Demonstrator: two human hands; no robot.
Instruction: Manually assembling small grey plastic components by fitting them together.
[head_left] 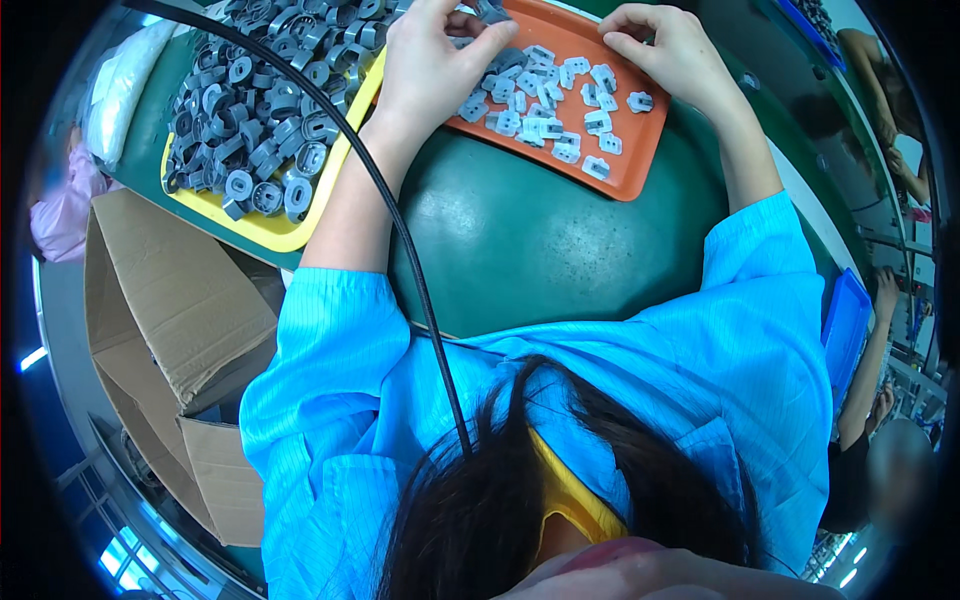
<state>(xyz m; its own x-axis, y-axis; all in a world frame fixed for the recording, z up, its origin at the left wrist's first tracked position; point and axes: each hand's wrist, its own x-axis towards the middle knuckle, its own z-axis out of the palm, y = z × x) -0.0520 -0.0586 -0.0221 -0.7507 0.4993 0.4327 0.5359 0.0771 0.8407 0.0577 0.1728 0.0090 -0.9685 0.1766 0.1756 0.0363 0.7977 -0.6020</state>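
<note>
My left hand (430, 65) is closed at the far left end of a shallow orange tray (635, 170). Between its thumb and fingers is a dark grey plastic part (490, 11), partly cut off by the top of the picture. Over the tray's far right side, the thumb and fingertips of my right hand (670, 50) are pinched together; whatever they hold, if anything, is too small to make out. Many pale, translucent small plastic pieces (545, 128) with metal-looking centres lie loose in the tray, with some greyer ones beside my left thumb.
A yellow bin (275, 238) heaped with grey round plastic parts (240, 125) stands left on the green tabletop (540, 250). A black cable (385, 185) crosses over my left forearm. An open cardboard box (190, 300) sits lower left. A blue tray (846, 325) and other people's arms (865, 370) are at right.
</note>
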